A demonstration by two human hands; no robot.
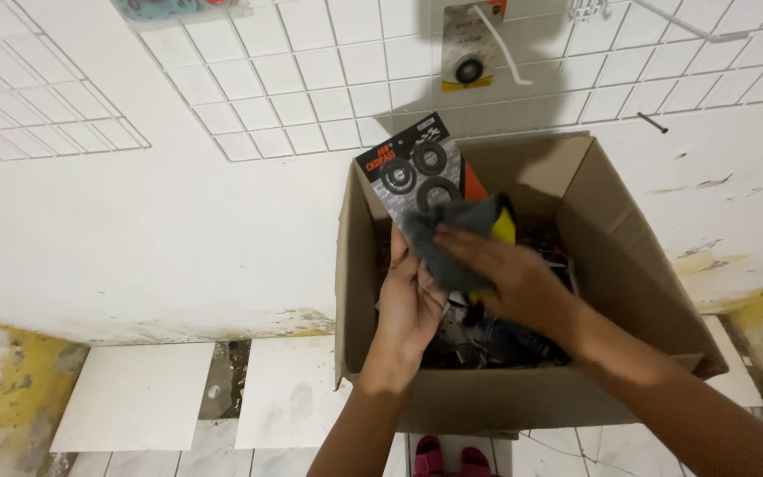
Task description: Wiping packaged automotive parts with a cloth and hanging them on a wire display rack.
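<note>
The left hand (412,300) grips the lower edge of a black card package (417,172) carrying three round ring parts, holding it upright above the open cardboard box (629,265). The right hand (509,278) is closed on a grey cloth (457,238) with a yellow patch, pressing it against the face of the package. The box stands against a white wall fitted with a wire grid (311,97); dark packaged items (496,340) lie inside it.
</note>
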